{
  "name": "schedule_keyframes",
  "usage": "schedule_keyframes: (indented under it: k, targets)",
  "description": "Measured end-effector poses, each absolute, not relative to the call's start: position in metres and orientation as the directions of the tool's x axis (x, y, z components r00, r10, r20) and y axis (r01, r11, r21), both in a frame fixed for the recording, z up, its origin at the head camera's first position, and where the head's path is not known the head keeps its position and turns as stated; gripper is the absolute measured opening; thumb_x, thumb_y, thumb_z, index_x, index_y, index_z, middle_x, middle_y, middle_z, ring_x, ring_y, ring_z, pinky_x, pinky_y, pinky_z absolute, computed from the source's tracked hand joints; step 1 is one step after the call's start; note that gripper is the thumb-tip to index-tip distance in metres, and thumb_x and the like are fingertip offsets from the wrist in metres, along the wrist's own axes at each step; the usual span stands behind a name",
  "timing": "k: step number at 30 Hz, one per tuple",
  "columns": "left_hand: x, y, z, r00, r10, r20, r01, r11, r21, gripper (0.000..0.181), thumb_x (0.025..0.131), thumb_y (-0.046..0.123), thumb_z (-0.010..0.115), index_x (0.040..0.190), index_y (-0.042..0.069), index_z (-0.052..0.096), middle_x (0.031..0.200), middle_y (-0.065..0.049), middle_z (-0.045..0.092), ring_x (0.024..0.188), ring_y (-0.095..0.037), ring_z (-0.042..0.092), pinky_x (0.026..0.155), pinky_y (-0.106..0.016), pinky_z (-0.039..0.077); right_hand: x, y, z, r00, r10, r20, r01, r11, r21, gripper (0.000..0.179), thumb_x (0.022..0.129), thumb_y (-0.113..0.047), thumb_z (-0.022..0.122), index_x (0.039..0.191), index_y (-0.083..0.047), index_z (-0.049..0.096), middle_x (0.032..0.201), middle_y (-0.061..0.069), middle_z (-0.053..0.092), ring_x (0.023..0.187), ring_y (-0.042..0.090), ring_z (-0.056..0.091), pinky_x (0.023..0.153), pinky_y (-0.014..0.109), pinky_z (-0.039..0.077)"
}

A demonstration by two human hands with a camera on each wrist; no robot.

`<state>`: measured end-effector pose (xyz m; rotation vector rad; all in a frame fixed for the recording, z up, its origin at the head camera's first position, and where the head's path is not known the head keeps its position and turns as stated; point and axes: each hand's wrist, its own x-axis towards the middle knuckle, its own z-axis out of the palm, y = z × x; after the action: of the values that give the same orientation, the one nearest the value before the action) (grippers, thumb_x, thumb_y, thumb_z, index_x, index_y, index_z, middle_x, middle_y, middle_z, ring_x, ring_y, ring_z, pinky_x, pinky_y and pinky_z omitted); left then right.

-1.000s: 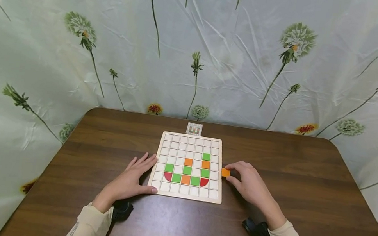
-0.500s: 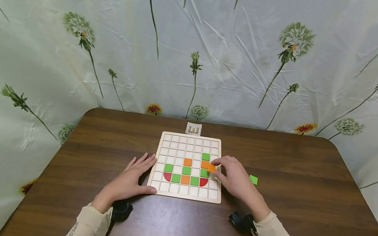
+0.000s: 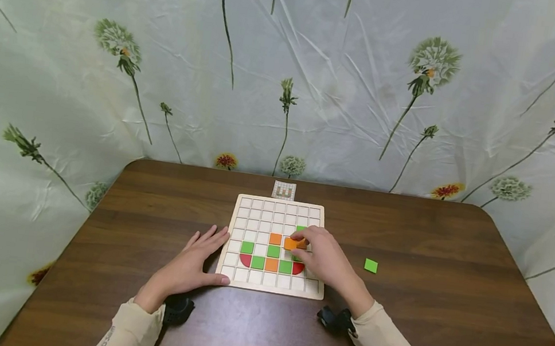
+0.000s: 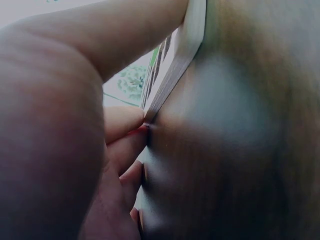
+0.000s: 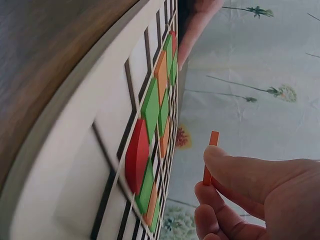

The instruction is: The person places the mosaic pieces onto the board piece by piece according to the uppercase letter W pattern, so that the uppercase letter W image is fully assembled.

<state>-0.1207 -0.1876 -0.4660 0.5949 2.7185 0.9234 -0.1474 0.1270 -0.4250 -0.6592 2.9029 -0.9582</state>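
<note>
A pale wooden grid board (image 3: 278, 208) lies flat on the table, with several green, orange and red tiles set in its cells. My right hand (image 3: 333, 265) pinches an orange square tile (image 5: 214, 137) between thumb and fingers, held above the board in the right wrist view. In the head view that tile overlaps the right-hand column, partly hiding the green and orange tiles there. My left hand (image 3: 189, 260) lies along the board's left side, its fingers stretched out against the edge and its thumb at the near left corner. A red rounded tile (image 5: 137, 156) sits near the board's right side.
A loose green square tile (image 3: 370, 265) lies on the brown table (image 3: 431, 273), right of the board. Just behind the board is a small printed grid card (image 3: 283, 190). A flower-patterned curtain (image 3: 350, 89) hangs behind the table.
My right hand has carried the orange tile leftward from beside the board to over its right-hand cells, uncovering the loose green tile. My left hand has stayed in place.
</note>
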Motion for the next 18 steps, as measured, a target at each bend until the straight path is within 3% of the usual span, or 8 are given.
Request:
schedule_keyframes:
  k: [12,18]
  targets:
    - [-0.119,-0.187,-0.47,-0.895,0.443,-0.061,0.313,0.717,0.623,0.104,0.08,0.058,0.079,0.159,0.01,0.03,0.165,-0.008,0.025,0.154,-0.033,0.011,0.121,-0.059,0.003,-0.151,0.103,-0.428,-0.891,-0.437,0.12,-0.418,0.689,-0.592,0.019,0.09,-0.015,0.076,0.108,-0.009,0.075,0.103,0.001,0.07,0.086,0.018,0.058,0.078,0.034,0.05]
    - [-0.121,-0.188,-0.467,-0.896,0.442,-0.049,0.318,0.713,0.625,0.104,0.08,0.056,0.079,0.159,0.009,0.031,0.165,-0.009,0.026,0.154,-0.033,0.012,0.121,-0.058,0.002,-0.158,0.089,-0.428,-0.879,-0.459,0.129,-0.439,0.673,-0.595,0.02,0.089,-0.015,0.077,0.108,-0.008,0.075,0.103,0.003,0.07,0.089,0.019,0.06,0.081,0.035,0.051]
